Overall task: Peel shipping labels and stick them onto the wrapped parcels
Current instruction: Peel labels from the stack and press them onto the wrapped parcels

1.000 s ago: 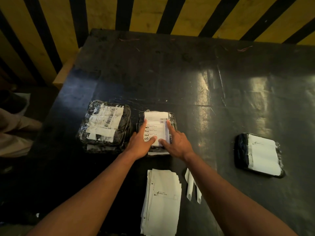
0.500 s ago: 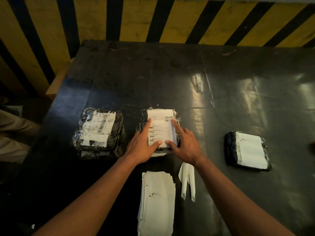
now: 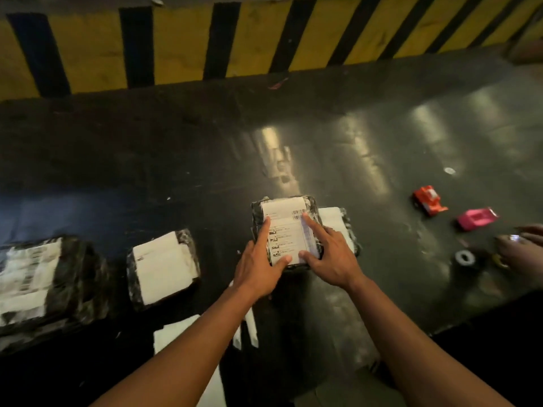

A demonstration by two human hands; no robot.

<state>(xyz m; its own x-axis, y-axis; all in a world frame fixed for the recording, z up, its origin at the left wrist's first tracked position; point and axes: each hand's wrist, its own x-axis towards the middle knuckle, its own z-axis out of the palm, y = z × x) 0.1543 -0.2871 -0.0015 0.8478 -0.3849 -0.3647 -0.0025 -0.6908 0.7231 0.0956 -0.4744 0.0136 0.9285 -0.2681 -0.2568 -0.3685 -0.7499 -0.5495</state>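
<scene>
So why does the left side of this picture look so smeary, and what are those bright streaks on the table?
Head view: the black-wrapped parcel with white labels at the left edge is smeared by motion blur, while the labelled parcel under the left hand and right hand reads sharper. The streaks are glare from lights overhead on the glossy dark table. The wide lens bends the yellow-and-black striped wall.
</scene>
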